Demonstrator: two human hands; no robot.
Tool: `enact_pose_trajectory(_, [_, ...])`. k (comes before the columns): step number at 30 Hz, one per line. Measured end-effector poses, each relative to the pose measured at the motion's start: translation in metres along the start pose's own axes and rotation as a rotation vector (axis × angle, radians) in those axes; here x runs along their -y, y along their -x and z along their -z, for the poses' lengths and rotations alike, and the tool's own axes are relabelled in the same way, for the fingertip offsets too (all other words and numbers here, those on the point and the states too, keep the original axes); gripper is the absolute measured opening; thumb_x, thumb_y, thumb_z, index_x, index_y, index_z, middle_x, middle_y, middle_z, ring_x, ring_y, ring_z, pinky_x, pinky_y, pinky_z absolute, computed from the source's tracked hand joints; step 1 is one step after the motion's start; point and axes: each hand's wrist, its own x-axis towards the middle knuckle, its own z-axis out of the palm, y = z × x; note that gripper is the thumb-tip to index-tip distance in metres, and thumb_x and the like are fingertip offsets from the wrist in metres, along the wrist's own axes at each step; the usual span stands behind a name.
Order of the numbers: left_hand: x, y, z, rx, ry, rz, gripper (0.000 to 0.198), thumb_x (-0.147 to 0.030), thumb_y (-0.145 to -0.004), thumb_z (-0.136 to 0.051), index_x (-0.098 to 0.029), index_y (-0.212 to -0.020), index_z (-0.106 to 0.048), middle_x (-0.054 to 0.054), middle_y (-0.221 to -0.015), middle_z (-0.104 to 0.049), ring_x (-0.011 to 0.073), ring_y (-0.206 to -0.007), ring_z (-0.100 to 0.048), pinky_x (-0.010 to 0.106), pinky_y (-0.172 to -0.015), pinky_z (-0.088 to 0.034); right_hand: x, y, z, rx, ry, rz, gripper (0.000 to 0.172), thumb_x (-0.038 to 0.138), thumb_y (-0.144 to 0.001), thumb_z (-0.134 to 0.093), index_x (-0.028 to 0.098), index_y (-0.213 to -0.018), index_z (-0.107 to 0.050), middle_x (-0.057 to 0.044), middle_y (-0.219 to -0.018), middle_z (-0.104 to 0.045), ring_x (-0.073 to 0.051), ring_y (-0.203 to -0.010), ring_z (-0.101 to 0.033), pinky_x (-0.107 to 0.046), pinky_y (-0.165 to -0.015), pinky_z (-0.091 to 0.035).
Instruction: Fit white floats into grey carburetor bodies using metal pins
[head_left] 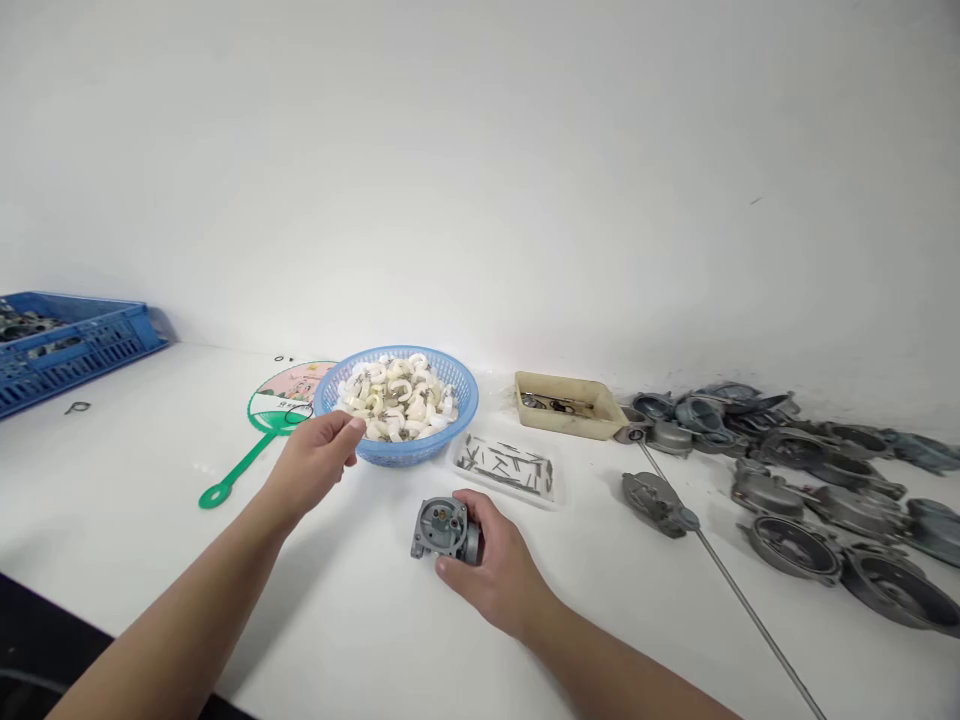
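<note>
My right hand [499, 565] grips a grey metal carburetor body [442, 527] from its right side, just above the white table. The carburetor's open round face points up, with small brass parts inside. My left hand [319, 455] is closed, thumb against the curled fingers, at the front left rim of a blue plastic basket [471, 400]. Whatever it may hold is hidden. White curved plastic floats [401, 390] fill the basket. Behind the left hand, a thin black ring [298, 412] shows against a green-handled fan [259, 455].
A shallow clear tray [559, 488] of small metal pins sits behind the carburetor. Farther back is a cream bin [600, 427] with tools. Metal bowl-shaped parts [795, 545] cover the right side, beside a thin rod [750, 600]. A blue crate [112, 335] stands at far left.
</note>
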Motion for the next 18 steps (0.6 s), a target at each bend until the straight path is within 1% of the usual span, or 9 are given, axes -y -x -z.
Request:
enact_pose_trajectory(2, [-0.011, -0.02, 0.003, -0.012, -0.216, -0.122, 0.043, -0.053, -0.085, -0.034, -0.017, -0.074, -0.055, 0.001, -0.063, -0.058, 0.0123, -0.053, -0.052, 0.023, -0.05, -0.043, -0.001, 0.0, 0.001, 0.001, -0.004, -0.012, 0.055, 0.028, -0.064, -0.067, 0.021, -0.116, -0.048, -0.005, -0.102, -0.062, -0.022, -0.091, -0.059, -0.034, -0.081, -0.047])
enact_pose_trajectory(4, [-0.02, -0.045, 0.0, 0.013, -0.457, -0.216, 0.043, -0.049, -0.087, -0.03, -0.018, -0.079, -0.058, 0.003, -0.071, -0.063, 0.0154, -0.062, -0.058, 0.025, -0.055, -0.045, -0.002, 0.0, 0.001, -0.002, -0.005, -0.012, 0.055, 0.028, -0.064, -0.066, 0.021, -0.116, -0.048, -0.005, -0.104, -0.062, -0.022, -0.092, -0.058, -0.035, -0.082, -0.047])
enact_pose_trajectory(7, [-0.027, -0.088, -0.013, 0.061, -0.641, -0.288, 0.032, -0.042, -0.082, -0.042, -0.021, -0.096, -0.062, 0.005, -0.086, -0.066, 0.02, -0.077, -0.062, 0.028, -0.065, -0.047, -0.003, -0.001, 0.001, -0.005, -0.003, -0.008, 0.056, 0.028, -0.065, -0.065, 0.022, -0.118, -0.048, -0.005, -0.106, -0.061, -0.023, -0.094, -0.058, -0.035, -0.082, -0.047])
enact_pose_trajectory(8, [-0.027, -0.101, -0.018, 0.083, -0.701, -0.319, 0.032, -0.039, -0.08, -0.046, -0.022, -0.103, -0.061, 0.005, -0.094, -0.065, 0.0218, -0.085, -0.061, 0.03, -0.07, -0.047, -0.003, -0.001, 0.001, -0.007, -0.002, -0.009, 0.056, 0.028, -0.065, -0.065, 0.022, -0.118, -0.048, -0.006, -0.106, -0.061, -0.023, -0.094, -0.058, -0.035, -0.082, -0.047])
enact_pose_trajectory(10, [-0.026, -0.122, -0.028, 0.139, -0.825, -0.381, 0.037, -0.034, -0.074, -0.054, -0.025, -0.11, -0.059, 0.007, -0.111, -0.059, 0.0257, -0.099, -0.057, 0.033, -0.079, -0.046, -0.003, -0.001, 0.001, -0.011, -0.002, -0.009, 0.056, 0.028, -0.065, -0.065, 0.022, -0.117, -0.048, -0.005, -0.105, -0.061, -0.022, -0.093, -0.058, -0.035, -0.082, -0.047])
enact_pose_trajectory(11, [-0.024, -0.13, -0.032, 0.17, -0.882, -0.403, 0.039, -0.031, -0.072, -0.056, -0.025, -0.11, -0.059, 0.008, -0.115, -0.057, 0.0274, -0.101, -0.056, 0.035, -0.081, -0.045, -0.002, -0.001, 0.001, -0.013, -0.003, -0.007, 0.055, 0.028, -0.065, -0.065, 0.022, -0.117, -0.048, -0.005, -0.104, -0.062, -0.022, -0.093, -0.058, -0.035, -0.081, -0.047])
enact_pose_trajectory(13, [-0.018, -0.141, -0.04, 0.231, -0.981, -0.431, 0.037, -0.027, -0.071, -0.058, -0.023, -0.108, -0.061, 0.011, -0.115, -0.054, 0.0295, -0.098, -0.057, 0.039, -0.08, -0.045, 0.0, 0.0, 0.0, -0.013, -0.001, -0.004, 0.054, 0.028, -0.064, -0.066, 0.022, -0.115, -0.048, -0.005, -0.103, -0.062, -0.022, -0.092, -0.058, -0.034, -0.081, -0.046])
enact_pose_trajectory(15, [-0.013, -0.146, -0.045, 0.281, -1.059, -0.458, 0.031, -0.024, -0.072, -0.056, -0.019, -0.101, -0.064, 0.013, -0.112, -0.054, 0.0303, -0.094, -0.058, 0.04, -0.078, -0.045, 0.001, 0.0, -0.001, -0.008, 0.004, -0.009, 0.054, 0.029, -0.064, -0.067, 0.022, -0.114, -0.048, -0.005, -0.103, -0.062, -0.022, -0.092, -0.058, -0.034, -0.08, -0.046])
enact_pose_trajectory(18, [-0.007, -0.148, -0.051, 0.339, -1.143, -0.511, 0.022, -0.018, -0.072, -0.054, -0.016, -0.09, -0.066, 0.014, -0.108, -0.054, 0.031, -0.096, -0.056, 0.041, -0.079, -0.044, 0.001, 0.0, -0.001, 0.009, 0.01, -0.034, 0.055, 0.032, -0.064, -0.067, 0.022, -0.114, -0.047, -0.005, -0.105, -0.061, -0.022, -0.093, -0.058, -0.035, -0.079, -0.047])
